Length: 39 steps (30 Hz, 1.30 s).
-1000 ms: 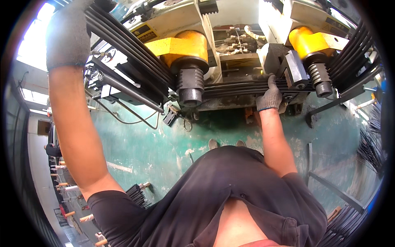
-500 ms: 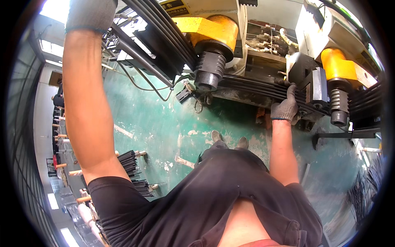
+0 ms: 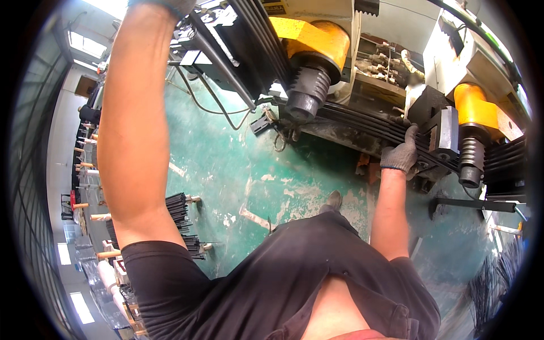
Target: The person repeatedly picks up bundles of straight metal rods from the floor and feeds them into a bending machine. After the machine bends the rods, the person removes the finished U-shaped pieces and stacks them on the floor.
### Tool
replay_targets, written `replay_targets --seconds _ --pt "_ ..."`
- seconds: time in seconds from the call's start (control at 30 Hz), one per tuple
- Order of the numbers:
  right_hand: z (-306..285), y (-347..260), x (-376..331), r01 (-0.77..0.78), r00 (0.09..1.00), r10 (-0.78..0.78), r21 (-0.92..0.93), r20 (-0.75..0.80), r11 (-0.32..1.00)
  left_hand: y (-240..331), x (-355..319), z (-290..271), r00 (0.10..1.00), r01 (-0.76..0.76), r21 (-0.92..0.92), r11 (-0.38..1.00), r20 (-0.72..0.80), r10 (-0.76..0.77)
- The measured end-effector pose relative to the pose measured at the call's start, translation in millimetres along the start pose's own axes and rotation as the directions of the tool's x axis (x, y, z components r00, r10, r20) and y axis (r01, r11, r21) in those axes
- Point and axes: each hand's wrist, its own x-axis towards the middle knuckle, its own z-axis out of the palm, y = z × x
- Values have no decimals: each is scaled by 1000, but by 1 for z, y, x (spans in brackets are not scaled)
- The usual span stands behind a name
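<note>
Several long black rods [image 3: 369, 126] run side by side through the machine, bending from the upper left across to the right. My right hand [image 3: 400, 155], in a grey knit glove, is closed on these rods just left of a dark steel block [image 3: 443, 133]. Its thumb points up along them, and the other fingers are partly hidden. At the top edge, my left hand [image 3: 177, 5] is also gloved, with only the wrist end in view. Its fingers are cut off, so its hold cannot be told.
Two yellow machine arms [image 3: 317, 39] with dark ribbed cylinders [image 3: 309, 93] stand over the rods. A black bar [image 3: 476, 204] juts out at the right. Racks of thin black rods [image 3: 180, 221] stand at the lower left, and another bundle [image 3: 498, 272] at the lower right. The green floor [image 3: 226, 170] is worn.
The view has shifted, so the machine sits slightly further right and lower. My left hand has slid further out past the top edge. My right hand keeps its place on the rods.
</note>
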Motion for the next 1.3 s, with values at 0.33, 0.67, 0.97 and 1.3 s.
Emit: replay_targets --seconds 0.33,0.67,0.97,1.3 --pt "-37 16 13 220 928 -183 -82 325 972 -12 -34 -65 1000 27 -132 991 0 -27" --pt "-76 32 -178 315 937 -274 -189 217 930 -25 -217 -254 969 86 -607 790 -133 -207" --pt "20 151 -257 29 767 189 -327 613 944 -22 -503 -436 244 79 -491 867 -834 -495" --pt "20 372 -584 262 127 619 -629 775 732 109 -844 -415 -715 71 -173 982 -695 -70"
